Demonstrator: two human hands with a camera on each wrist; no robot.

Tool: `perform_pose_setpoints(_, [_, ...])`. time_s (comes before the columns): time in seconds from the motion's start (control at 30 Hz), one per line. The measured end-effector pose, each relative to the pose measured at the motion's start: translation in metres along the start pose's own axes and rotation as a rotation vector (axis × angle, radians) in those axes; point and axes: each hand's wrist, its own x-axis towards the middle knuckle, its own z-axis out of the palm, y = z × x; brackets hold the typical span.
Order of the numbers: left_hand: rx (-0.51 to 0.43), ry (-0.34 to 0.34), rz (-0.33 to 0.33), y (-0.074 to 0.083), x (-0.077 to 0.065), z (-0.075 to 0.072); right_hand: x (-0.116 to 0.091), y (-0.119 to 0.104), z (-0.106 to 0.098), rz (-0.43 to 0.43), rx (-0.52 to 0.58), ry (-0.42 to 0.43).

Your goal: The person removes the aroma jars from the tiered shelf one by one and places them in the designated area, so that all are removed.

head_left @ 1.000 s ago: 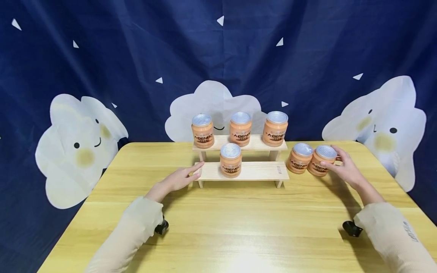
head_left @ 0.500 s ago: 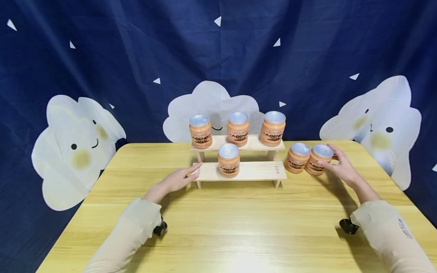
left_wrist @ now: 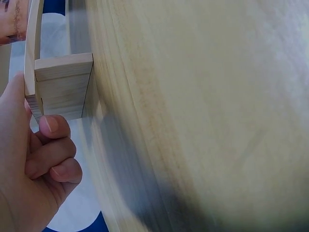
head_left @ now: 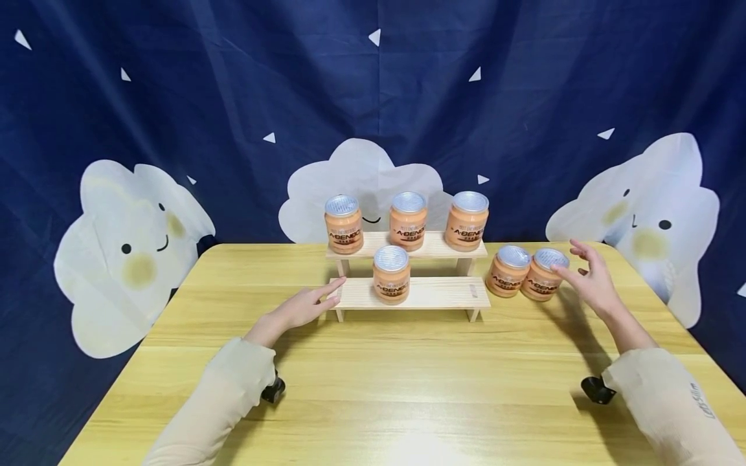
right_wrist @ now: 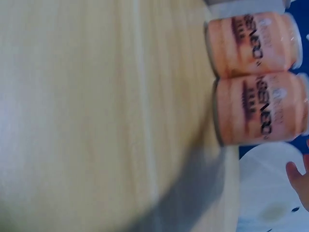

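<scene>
My left hand (head_left: 297, 306) grips the left end of the lower step of a pale wooden stand (head_left: 445, 294). In the left wrist view, the thumb lies on the board and curled fingers sit by the leg (left_wrist: 63, 79). At right, my right hand (head_left: 596, 285) is spread beside an orange jar (head_left: 540, 285) with a silver lid, thumb overlapping its rim in the head view. Side by side with that jar stands a matching jar (head_left: 507, 277), both upright on the table. The right wrist view has only part of the right hand (right_wrist: 300, 181), apart from the nearer jar (right_wrist: 256, 111).
On the stand's upper step are a left jar (head_left: 344, 232), a middle jar (head_left: 408, 228) and a right jar (head_left: 467, 226). One more jar (head_left: 391, 281) stands on the lower step, left of its middle. A dark blue curtain (head_left: 291, 71) with clouds hangs behind the table (head_left: 361, 382).
My right hand has let go of the right-hand jar: its fingers have opened and drawn back to the right. The left hand and the jars keep their places.
</scene>
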Motion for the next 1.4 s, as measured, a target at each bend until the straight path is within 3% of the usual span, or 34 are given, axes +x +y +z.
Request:
perform_pose_setpoints(0.2, [0.001,-0.008,-0.009,0.0,0.0,0.0,0.001,-0.02,0.006,-0.095,0.0,0.109])
perform_pose_setpoints(0.4, [-0.004,-0.013,-0.005,0.001,-0.001,-0.001,-0.007,-0.06,0.021,-0.198,0.12,0.086])
perform_pose_setpoints(0.5, [-0.003,-0.017,-0.008,0.001,-0.002,-0.001,-0.01,-0.072,0.032,-0.238,0.15,0.054])
perform_pose_setpoints(0.73, [-0.006,-0.015,-0.014,0.0,-0.002,0.0,-0.012,-0.071,0.06,-0.241,0.228,-0.048])
perform_pose_setpoints(0.97, [-0.013,-0.009,-0.012,0.001,-0.003,-0.001,-0.021,-0.094,0.087,-0.26,0.314,-0.17])
perform_pose_setpoints(1.4, [-0.005,0.016,0.01,-0.002,-0.002,0.001,-0.024,-0.108,0.123,-0.191,0.391,-0.35])
